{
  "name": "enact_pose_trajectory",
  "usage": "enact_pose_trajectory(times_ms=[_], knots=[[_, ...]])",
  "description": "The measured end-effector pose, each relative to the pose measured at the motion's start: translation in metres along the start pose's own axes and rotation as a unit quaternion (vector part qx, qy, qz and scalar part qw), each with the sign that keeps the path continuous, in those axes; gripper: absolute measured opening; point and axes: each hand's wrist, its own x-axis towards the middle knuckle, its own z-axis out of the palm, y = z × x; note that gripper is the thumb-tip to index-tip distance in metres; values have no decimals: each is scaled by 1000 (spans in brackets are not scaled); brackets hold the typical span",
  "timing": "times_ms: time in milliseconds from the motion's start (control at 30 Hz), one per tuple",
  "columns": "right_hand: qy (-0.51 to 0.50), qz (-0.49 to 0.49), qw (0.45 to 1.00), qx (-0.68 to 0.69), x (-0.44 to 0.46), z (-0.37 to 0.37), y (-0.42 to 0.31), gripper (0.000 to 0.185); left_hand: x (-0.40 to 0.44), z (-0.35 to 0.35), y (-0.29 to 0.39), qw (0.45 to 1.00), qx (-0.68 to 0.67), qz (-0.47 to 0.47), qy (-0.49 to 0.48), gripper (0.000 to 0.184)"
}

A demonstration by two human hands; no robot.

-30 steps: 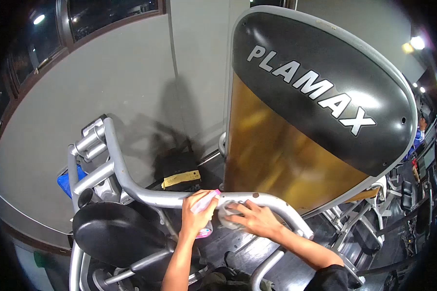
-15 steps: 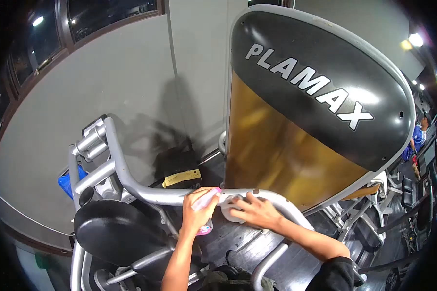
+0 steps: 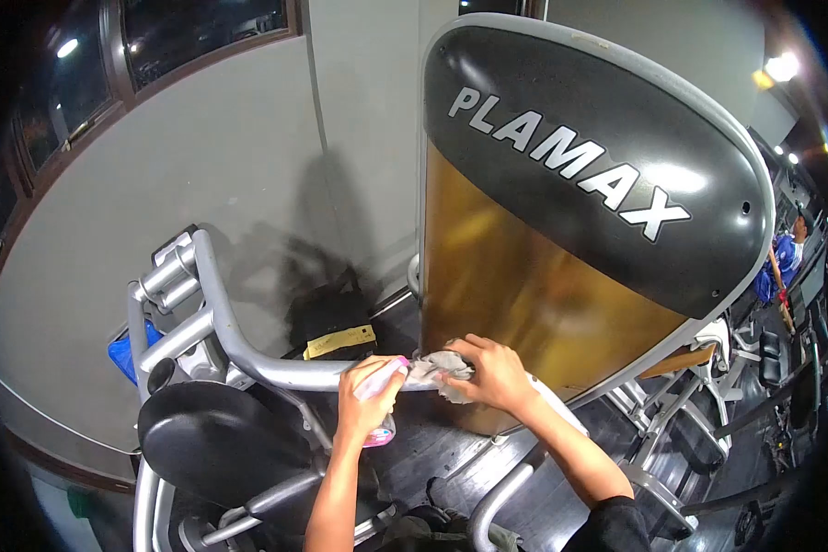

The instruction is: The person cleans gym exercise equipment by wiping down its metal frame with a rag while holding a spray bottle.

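Note:
A silver curved tube (image 3: 290, 372) of a gym machine runs across the middle. My left hand (image 3: 366, 405) is wrapped round a pink and white spray bottle (image 3: 380, 434) beside the tube; the bottle's lower end shows below the fingers. My right hand (image 3: 495, 373) holds a crumpled grey cloth (image 3: 449, 370) against the tube, just right of the bottle. The fingertips are partly sunk in the cloth.
A large machine cover (image 3: 543, 285) marked PLAMAX stands behind the tube. A black padded seat (image 3: 216, 442) is at the lower left. Against the wall lies a dark box with a yellow label (image 3: 340, 341). A person in blue (image 3: 787, 255) is at the far right.
My right hand has risen slightly and brought the cloth up onto the top of the tube, with more of the cloth showing. The left hand keeps the bottle. The view has shifted slightly.

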Motion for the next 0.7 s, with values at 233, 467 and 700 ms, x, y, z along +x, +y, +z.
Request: enact_pose_trajectory(times_ms=[233, 467, 700], knots=[[-40, 106, 992, -55, -26, -37, 23, 46, 0, -2, -6, 1000, 1, 25, 13, 14], [-21, 83, 996, -15, 9, -4, 18, 52, -2, -4, -11, 995, 54, 77, -8, 12], [-264, 249, 928, 88, 33, -34, 60, 83, -3, -4, -17, 996, 59, 71, -5, 13]])
